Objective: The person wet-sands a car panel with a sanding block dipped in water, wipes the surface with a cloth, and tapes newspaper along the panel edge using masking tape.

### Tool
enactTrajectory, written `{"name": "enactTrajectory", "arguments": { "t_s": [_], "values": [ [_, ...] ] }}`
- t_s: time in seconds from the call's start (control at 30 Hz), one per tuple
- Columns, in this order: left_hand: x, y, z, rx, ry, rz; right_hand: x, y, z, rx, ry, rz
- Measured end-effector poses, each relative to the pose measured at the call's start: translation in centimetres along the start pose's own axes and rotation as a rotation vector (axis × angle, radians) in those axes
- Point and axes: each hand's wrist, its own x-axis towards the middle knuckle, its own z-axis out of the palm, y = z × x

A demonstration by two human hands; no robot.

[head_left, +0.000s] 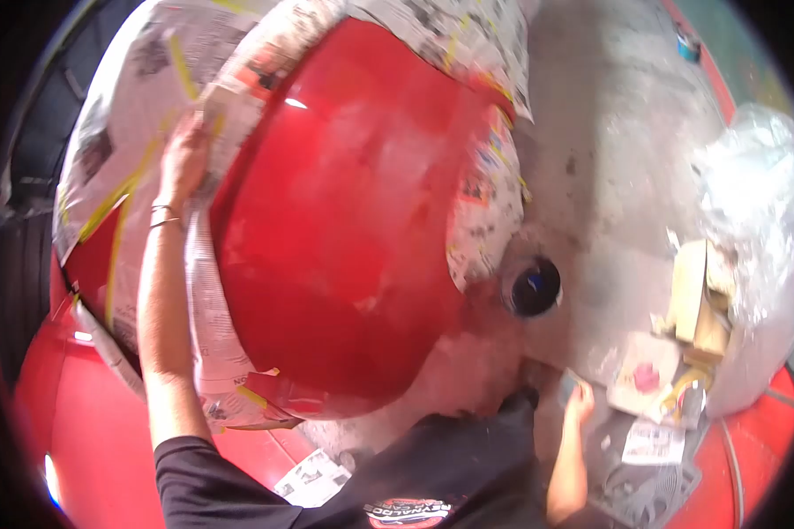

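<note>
A glossy red car panel (353, 194) fills the middle of the view, bordered by newspaper (216, 309) and strips of yellow tape. My left hand (185, 159) rests on the newspaper along the panel's left edge, its fingers partly blurred against the paper. At the lower right, away from the panel, my right hand (580, 401) is closed, with its fingers round a small, thin pale item that I cannot make out. More newspaper (485, 203) covers the area at the panel's right side.
A dark round container (535, 286) stands on the grey floor (626, 132) right of the panel. Farther right are an opened cardboard box (692, 295), clear plastic sheeting (754, 194) and a printed paper (653, 443). Another red car surface (88, 414) lies at the lower left.
</note>
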Motion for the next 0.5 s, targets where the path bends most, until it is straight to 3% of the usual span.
{"name": "enactTrajectory", "arguments": {
  "t_s": [0.07,0.1,0.13,0.17,0.23,0.3,0.37,0.5],
  "values": [
    [-0.6,1.2,-1.4,-0.059,-0.003,-0.029,1.6,-1.7,3.8,0.081,0.039,0.025],
    [-0.4,1.5,-2.5,0.109,-0.094,0.018,2.2,-5.7,3.9,0.065,0.011,0.005],
    [0.3,-3.0,-1.2,0.32,-0.063,0.195,3.1,-8.3,4.9,0.172,-0.02,0.021],
    [-0.4,0.2,-2.1,0.116,-0.095,-0.029,3.8,-11.8,5.1,0.188,-0.053,0.049],
    [0.3,-7.8,0.4,0.262,0.019,0.101,6.2,-13.4,8.0,0.231,-0.109,0.023],
    [0.7,-14.5,1.5,0.266,0.006,0.213,8.5,-16.0,10.8,0.364,-0.157,0.144],
    [0.1,-11.1,-0.2,0.187,-0.111,0.15,10.9,-16.6,14.0,0.285,-0.136,0.129],
    [0.3,-13.1,-1.0,0.183,-0.216,0.127,14.0,-18.9,18.7,0.204,-0.047,0.149]
  ]
}}
